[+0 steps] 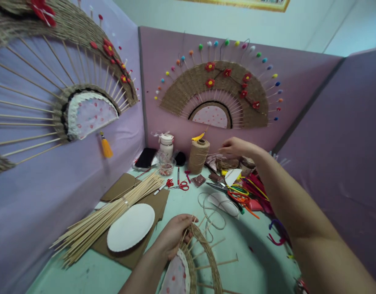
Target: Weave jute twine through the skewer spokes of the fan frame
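Note:
My left hand is closed on the upper end of a woven half-round fan. The fan has bare sticks poking out between and beyond its twine bands, and a white center with red dots; its lower part runs out of view. My right hand is raised to the right of a cone of brown twine, fingers pinched together. What they pinch is too small to make out. A loose loop of thin cord lies on the table beside the fan.
A bundle of thin sticks and a white oval plate lie on cardboard at left. Red scissors, a white bottle and a phone stand farther back. Pipe cleaners crowd the right; a finished fan hangs behind.

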Motion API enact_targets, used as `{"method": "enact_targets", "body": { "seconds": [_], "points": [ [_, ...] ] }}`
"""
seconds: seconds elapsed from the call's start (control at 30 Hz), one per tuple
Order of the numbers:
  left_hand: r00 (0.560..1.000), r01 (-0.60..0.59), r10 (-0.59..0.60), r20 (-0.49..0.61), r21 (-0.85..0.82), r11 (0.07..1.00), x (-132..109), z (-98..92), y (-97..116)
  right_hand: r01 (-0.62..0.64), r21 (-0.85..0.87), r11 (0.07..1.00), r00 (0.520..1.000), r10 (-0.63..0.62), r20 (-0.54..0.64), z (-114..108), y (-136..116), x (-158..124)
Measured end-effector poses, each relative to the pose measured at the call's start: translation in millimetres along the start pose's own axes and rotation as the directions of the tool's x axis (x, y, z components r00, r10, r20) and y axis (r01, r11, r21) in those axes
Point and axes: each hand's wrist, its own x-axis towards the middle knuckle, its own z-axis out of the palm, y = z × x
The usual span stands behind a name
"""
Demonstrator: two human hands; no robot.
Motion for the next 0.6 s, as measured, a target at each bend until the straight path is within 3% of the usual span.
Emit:
{"method": "enact_targets", "body": {
  "seconds": [0.1, 0.17, 0.27, 0.37, 0.47, 0.5, 0.53, 0.57, 0.6],
  "points": [
    [1.0, 0.0, 0.0, 0.01, -0.005, 1.0, 0, 0.4, -1, -0.184, 0.233, 0.955, 0.972, 0.213, -0.104, -20, 31, -30],
    [1.0, -0.002, 0.002, 0.009, 0.0, 1.0, 0, 0.8, -2, -0.259, 0.418, 0.871, 0.895, 0.379, -0.234, -27, 47, -41],
    [1.0, -0.001, 0.001, 0.005, 0.009, 1.0, 0, 1.5, -1, -0.129, 0.713, 0.689, 0.771, 0.522, -0.365, -32, 58, -47],
    [0.999, 0.012, -0.011, -0.035, 0.033, 0.999, 1, 1.2, 1, 0.101, 0.829, 0.551, 0.676, 0.573, -0.463, -29, 61, -47],
    [0.995, -0.005, 0.018, -0.098, 0.133, 0.991, 2, 0.1, 1, 0.163, 0.79, 0.59, 0.539, 0.618, -0.573, -18, 66, -48],
    [0.992, -0.026, 0.05, -0.118, 0.197, 0.98, 3, -0.4, 0, 0.109, 0.759, 0.642, 0.498, 0.625, -0.601, -13, 69, -49],
    [0.987, -0.048, 0.088, -0.134, 0.273, 0.961, 3, -0.8, -1, 0.006, 0.704, 0.71, 0.487, 0.613, -0.622, -8, 71, -50],
    [0.981, -0.07, 0.128, -0.146, 0.351, 0.934, 3, -1.1, -2, -0.144, 0.596, 0.79, 0.53, 0.57, -0.627, -3, 74, -51],
    [0.975, -0.085, 0.163, -0.152, 0.421, 0.903, 4, -1.4, -3, -0.292, 0.426, 0.856, 0.62, 0.509, -0.597, 3, 77, -51]
  ]
}}
